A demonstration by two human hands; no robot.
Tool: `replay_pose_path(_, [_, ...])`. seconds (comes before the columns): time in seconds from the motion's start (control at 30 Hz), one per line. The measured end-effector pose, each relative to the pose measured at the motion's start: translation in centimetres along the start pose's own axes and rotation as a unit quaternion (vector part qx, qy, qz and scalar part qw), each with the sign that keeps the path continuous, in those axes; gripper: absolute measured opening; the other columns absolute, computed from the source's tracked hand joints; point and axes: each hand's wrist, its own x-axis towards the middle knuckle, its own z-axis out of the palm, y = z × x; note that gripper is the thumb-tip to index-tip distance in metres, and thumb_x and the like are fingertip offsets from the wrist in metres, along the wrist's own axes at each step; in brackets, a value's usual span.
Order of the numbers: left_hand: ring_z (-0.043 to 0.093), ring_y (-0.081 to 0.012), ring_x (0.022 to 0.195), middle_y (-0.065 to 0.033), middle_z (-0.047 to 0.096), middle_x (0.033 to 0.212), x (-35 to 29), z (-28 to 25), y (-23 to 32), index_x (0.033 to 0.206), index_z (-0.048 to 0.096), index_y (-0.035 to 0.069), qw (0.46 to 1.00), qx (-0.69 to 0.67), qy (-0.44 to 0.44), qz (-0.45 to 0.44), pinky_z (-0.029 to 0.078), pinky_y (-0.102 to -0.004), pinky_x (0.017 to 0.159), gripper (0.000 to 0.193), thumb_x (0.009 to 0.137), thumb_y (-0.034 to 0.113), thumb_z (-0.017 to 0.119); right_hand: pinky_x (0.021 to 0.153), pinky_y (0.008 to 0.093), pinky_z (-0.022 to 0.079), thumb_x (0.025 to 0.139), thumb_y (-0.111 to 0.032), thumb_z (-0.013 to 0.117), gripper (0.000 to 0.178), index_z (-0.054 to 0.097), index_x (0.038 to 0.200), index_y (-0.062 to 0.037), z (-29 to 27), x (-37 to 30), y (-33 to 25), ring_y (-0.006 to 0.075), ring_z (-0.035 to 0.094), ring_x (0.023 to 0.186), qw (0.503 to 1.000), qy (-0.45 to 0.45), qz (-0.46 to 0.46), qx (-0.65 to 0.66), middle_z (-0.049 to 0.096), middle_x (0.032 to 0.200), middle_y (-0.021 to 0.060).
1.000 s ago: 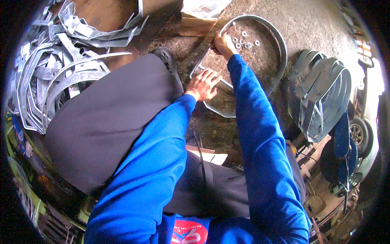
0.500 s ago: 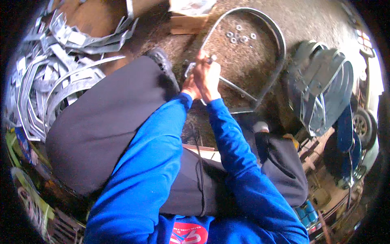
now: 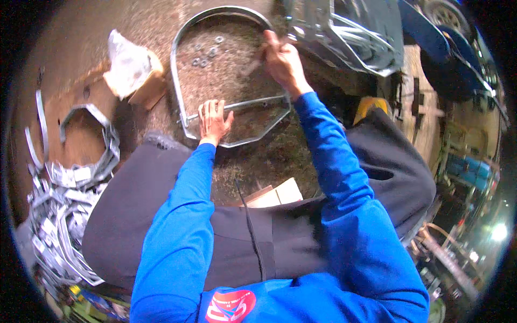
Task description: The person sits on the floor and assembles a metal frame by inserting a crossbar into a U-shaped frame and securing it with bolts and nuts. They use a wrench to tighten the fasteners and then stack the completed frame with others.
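A bent metal strip hoop (image 3: 173, 64), with a curved top and an angular lower end, lies on the ground before me. A thin metal rod (image 3: 253, 102) crosses its lower part. My left hand (image 3: 214, 123) rests over the rod's left end, fingers stretched out and thumb apart. At the hoop's right side is my right hand (image 3: 284, 63), its fingers smeared by motion; whether it touches the strip or holds anything is unclear. Several small metal nuts or washers (image 3: 203, 56) lie inside the hoop.
Bent metal strips (image 3: 70, 226) are heaped at the left, beside my leg. A small cardboard box (image 3: 151, 89) with clear plastic (image 3: 128, 59) stands at the far left. Nested metal hoops (image 3: 350, 32) stand at the far right. Close to my lap lies a cardboard piece (image 3: 280, 195).
My hands were together at the hoop's left side; now they are apart, the left on the rod, the right across at the hoop's right side. The whole view has swung to the right.
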Motion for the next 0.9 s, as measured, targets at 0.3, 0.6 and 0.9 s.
replay_pose_path(0.3, [0.057, -0.0336, 0.084, -0.0155, 0.057, 0.091, 6.3, 6.0, 7.9, 0.096, 0.055, 0.005, 0.972, -0.055, -0.188, 0.131, 0.047, -0.0428, 0.070, 0.032, 0.084, 0.034, 0.053, 0.055, 0.0360, 0.043, 0.092, -0.042, 0.041, 0.052, 0.063, 0.067, -0.0023, -8.5, -6.5, 15.7, 0.0270, 0.057, 0.055, 0.990, 0.135, -0.017, -0.024, 0.059, 0.060, 0.0143])
replay_pose_path(0.6, [0.061, -0.0332, 0.078, -0.0127, 0.058, 0.092, 9.3, 7.7, 7.5, 0.093, 0.052, 0.009, 0.932, -0.028, -0.272, 0.236, 0.049, -0.0450, 0.061, 0.027, 0.089, 0.035, 0.044, 0.048, 0.0366, 0.041, 0.093, -0.031, 0.046, 0.041, 0.057, 0.066, -0.0026, -6.7, -7.4, 17.5, 0.0249, 0.057, 0.053, 0.993, 0.098, -0.072, 0.007, 0.056, 0.061, 0.0161])
replay_pose_path(0.9, [0.061, -0.0318, 0.074, -0.0128, 0.058, 0.084, 9.4, 8.0, 7.4, 0.084, 0.053, 0.008, 0.944, -0.040, -0.208, 0.254, 0.049, -0.0425, 0.059, 0.027, 0.088, 0.034, 0.047, 0.062, 0.0470, 0.044, 0.086, -0.052, 0.040, 0.057, 0.059, 0.065, -0.0020, -6.7, -2.9, 15.7, 0.0413, 0.057, 0.070, 0.990, 0.093, 0.077, -0.066, 0.058, 0.066, 0.0225])
